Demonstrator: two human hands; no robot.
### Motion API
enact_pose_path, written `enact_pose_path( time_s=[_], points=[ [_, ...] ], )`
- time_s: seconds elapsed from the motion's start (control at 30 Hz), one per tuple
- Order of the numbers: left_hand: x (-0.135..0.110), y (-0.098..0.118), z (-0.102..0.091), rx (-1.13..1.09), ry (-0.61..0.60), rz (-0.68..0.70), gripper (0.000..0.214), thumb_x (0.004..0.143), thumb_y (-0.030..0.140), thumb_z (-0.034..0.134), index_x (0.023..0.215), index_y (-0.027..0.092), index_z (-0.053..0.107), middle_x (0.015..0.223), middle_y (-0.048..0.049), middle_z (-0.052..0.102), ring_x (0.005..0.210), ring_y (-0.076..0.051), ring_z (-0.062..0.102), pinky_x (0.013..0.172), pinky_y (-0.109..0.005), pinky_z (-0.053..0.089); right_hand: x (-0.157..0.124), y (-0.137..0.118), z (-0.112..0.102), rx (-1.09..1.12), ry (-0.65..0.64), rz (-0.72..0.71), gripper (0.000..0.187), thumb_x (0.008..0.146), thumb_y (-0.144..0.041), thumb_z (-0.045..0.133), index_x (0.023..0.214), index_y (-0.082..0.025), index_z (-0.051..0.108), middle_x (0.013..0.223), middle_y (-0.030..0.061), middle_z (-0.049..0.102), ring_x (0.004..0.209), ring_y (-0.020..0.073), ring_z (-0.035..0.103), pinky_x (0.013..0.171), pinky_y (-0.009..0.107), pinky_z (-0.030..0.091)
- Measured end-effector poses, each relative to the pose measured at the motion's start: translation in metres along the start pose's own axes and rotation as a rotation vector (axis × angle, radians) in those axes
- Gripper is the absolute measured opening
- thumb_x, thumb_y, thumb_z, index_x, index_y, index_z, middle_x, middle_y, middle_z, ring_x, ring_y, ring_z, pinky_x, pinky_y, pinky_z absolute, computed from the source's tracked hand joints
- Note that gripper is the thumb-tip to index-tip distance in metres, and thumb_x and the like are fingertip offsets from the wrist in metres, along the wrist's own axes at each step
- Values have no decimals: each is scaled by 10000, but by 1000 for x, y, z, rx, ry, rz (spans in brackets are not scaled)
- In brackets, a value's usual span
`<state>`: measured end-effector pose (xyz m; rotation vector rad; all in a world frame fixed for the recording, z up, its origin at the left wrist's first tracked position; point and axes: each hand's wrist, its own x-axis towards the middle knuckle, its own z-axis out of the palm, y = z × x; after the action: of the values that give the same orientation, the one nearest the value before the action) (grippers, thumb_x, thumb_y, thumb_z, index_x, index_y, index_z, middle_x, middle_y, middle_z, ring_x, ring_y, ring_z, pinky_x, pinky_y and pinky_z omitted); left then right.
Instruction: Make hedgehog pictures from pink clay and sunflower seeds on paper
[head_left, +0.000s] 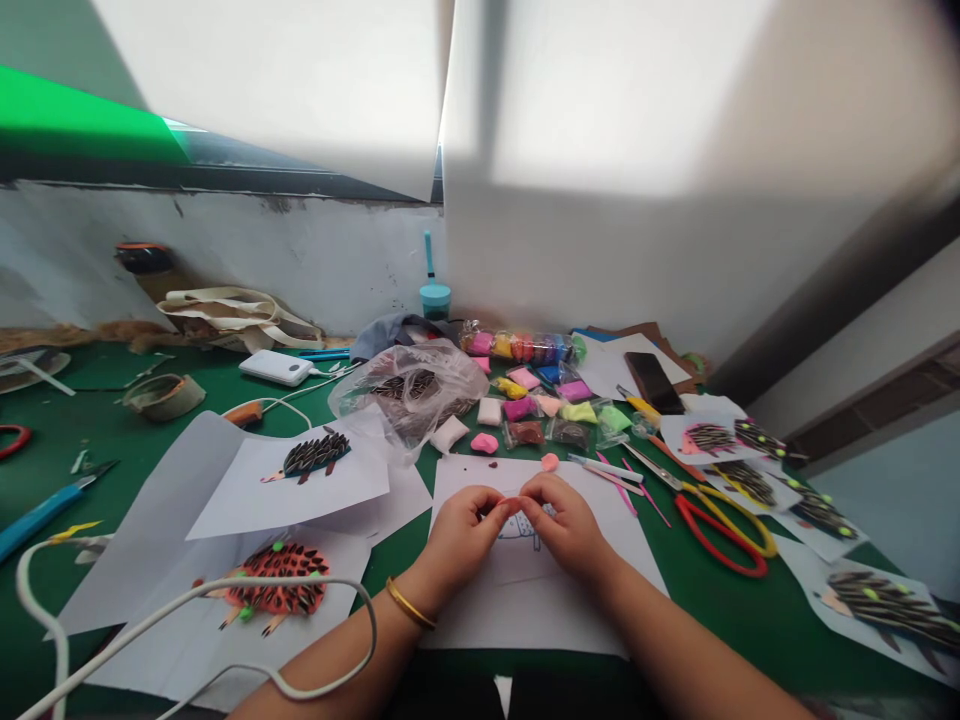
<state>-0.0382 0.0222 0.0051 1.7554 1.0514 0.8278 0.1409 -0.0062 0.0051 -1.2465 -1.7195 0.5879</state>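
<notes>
Over a white sheet of paper (pixel 525 610), my left hand (pixel 471 530) and my right hand (pixel 561 525) meet at the fingertips. Both are closed in a pinch on a small bit of orange-pink modelling clay (pixel 510 501), mostly hidden by the fingers. Beneath them a blue line drawing (pixel 517 526) shows in part on the sheet. A peach clay lump (pixel 550 462) and tiny dark bits lie at the sheet's far edge. Pink modelling tools (pixel 616 484) rest by its upper right corner.
Small clay packets (pixel 525 408) and a plastic bag of dark seeds (pixel 409 390) lie beyond the sheet. Scissors (pixel 712 510) are at right, near seed-covered hedgehog pictures (pixel 814 508). At left are more hedgehog pictures (pixel 277 580), a white cable (pixel 300 582) and a power bank (pixel 276 367).
</notes>
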Motion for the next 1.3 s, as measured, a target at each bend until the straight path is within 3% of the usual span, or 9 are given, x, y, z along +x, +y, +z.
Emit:
enact_pose_path(
  time_s=[0.13, 0.33, 0.53, 0.7, 0.83, 1.1, 1.3],
  points=[
    [2, -1, 0, 14, 16, -13, 331, 868, 480, 602, 777, 170, 678, 710, -17, 646, 672, -164, 566, 614, -261, 420, 0, 0, 0, 11, -41, -9, 185, 954, -291, 484, 879, -211, 632, 856, 35, 637, 838, 183, 570, 769, 319, 438],
    [2, -1, -2, 17, 0, 4, 305, 887, 454, 582, 816, 180, 694, 758, -22, 676, 709, -171, 594, 642, -263, 440, 1, 1, 0, -8, -37, 14, 164, 922, -301, 552, 805, -207, 617, 784, 24, 612, 767, 176, 555, 715, 310, 431],
    [-3, 4, -6, 58, 14, 23, 210, 854, 353, 631, 1008, 224, 693, 964, -20, 700, 829, -176, 619, 702, -265, 463, 4, 2, -5, 26, -88, -1, 162, 933, -300, 537, 832, -209, 625, 822, 29, 620, 791, 173, 563, 736, 317, 443],
    [-11, 16, -10, 140, -35, 3, 239, 914, 396, 552, 852, 203, 679, 805, -4, 679, 738, -164, 595, 675, -263, 436, 3, 2, -5, 27, -126, -30, 107, 893, -247, 587, 802, -207, 628, 818, 29, 609, 810, 175, 568, 754, 319, 450],
    [-19, 22, -11, 248, -69, -4, 291, 944, 423, 507, 844, 216, 685, 807, -3, 681, 754, -168, 593, 676, -266, 415, 2, 1, -5, 6, -156, -34, 79, 854, -206, 613, 778, -205, 635, 847, 32, 603, 845, 177, 572, 784, 325, 451],
    [-29, 14, -5, 533, -116, 23, 286, 918, 410, 558, 758, 206, 676, 787, -22, 636, 776, -181, 579, 668, -285, 392, 1, 4, -7, -220, -315, 31, 91, 766, -179, 697, 692, -215, 659, 843, 11, 627, 861, 185, 588, 812, 349, 411],
    [-27, 7, 0, 715, -37, 154, 255, 928, 358, 543, 764, 188, 640, 823, -53, 614, 801, -211, 567, 715, -335, 427, 0, 8, -4, -310, -258, 59, 73, 778, -199, 692, 709, -215, 677, 870, 28, 630, 872, 197, 577, 787, 350, 414]
  ],
)
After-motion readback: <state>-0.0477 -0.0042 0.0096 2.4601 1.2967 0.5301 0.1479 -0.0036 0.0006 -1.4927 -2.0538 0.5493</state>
